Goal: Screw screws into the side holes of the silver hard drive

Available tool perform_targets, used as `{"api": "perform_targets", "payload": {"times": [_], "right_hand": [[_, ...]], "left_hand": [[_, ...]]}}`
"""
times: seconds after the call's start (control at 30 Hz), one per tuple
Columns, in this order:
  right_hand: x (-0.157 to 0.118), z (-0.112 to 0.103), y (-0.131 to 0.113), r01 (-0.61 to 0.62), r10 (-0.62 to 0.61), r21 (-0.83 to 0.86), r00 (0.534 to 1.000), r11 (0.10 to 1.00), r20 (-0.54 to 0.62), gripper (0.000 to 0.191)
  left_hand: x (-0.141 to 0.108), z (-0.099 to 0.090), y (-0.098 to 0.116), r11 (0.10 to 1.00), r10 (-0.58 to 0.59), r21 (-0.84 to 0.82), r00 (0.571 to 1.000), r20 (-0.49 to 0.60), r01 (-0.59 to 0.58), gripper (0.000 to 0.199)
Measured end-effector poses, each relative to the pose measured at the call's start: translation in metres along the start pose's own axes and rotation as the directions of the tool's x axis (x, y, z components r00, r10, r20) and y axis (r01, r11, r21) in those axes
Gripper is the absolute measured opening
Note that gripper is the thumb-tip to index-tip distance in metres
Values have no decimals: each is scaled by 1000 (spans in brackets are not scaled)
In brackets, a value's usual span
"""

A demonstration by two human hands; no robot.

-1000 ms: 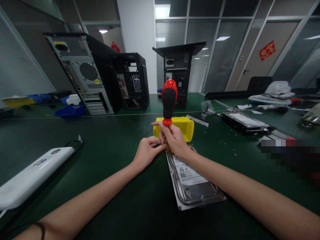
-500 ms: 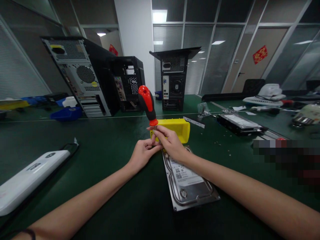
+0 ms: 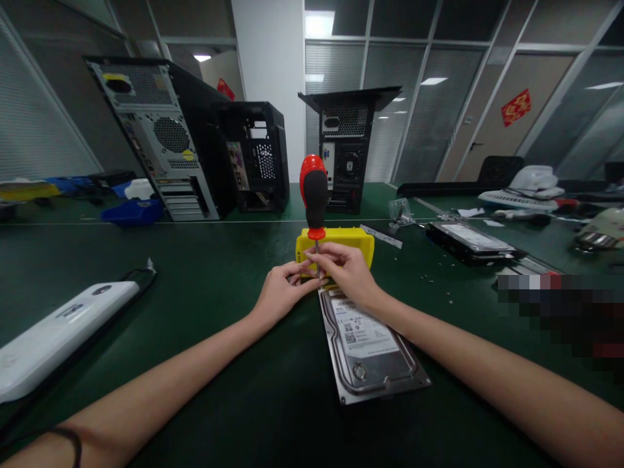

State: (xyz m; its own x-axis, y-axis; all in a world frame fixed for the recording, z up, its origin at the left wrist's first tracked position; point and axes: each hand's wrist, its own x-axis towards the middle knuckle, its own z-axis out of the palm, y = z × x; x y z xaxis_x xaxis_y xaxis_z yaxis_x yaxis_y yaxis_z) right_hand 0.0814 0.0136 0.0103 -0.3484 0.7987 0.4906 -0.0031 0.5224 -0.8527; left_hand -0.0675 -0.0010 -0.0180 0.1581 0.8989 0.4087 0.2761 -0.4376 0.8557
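A screwdriver with a red and black handle stands nearly upright, handle at the top. The fingers of my right hand pinch its metal shaft. Close by on the left, my left hand is closed at the lower end of the shaft; what its fingertips grip is hidden or too small to name. Under and beside my right hand lies a silver hard drive with a white label, flat on the table. Just behind both hands is a yellow plastic bin.
Computer cases stand along the back, one with a raised top. To the right lie another hard drive, small loose bits and a metal strip. A white power bank-like device with a cable is at left, a blue bin behind it.
The screwdriver has swung from leaning left to nearly upright, its handle turned so more black shows. My hands stay together near its lower shaft. The camera view has shifted slightly.
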Motion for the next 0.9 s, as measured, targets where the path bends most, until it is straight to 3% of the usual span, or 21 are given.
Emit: {"api": "perform_targets", "payload": {"times": [0.23,0.53,0.9], "right_hand": [[1,0,2,-35,37,51,999,998,-39,25],[1,-1,5,-45,50,42,992,998,-112,29],[0,0,0,-3,10,81,997,997,-78,27]], "left_hand": [[-1,-2,1,995,44,87,999,-2,-44,17],[-2,-2,3,991,37,129,999,-8,-36,23],[-2,0,-3,997,20,71,1000,-9,-19,24]]}}
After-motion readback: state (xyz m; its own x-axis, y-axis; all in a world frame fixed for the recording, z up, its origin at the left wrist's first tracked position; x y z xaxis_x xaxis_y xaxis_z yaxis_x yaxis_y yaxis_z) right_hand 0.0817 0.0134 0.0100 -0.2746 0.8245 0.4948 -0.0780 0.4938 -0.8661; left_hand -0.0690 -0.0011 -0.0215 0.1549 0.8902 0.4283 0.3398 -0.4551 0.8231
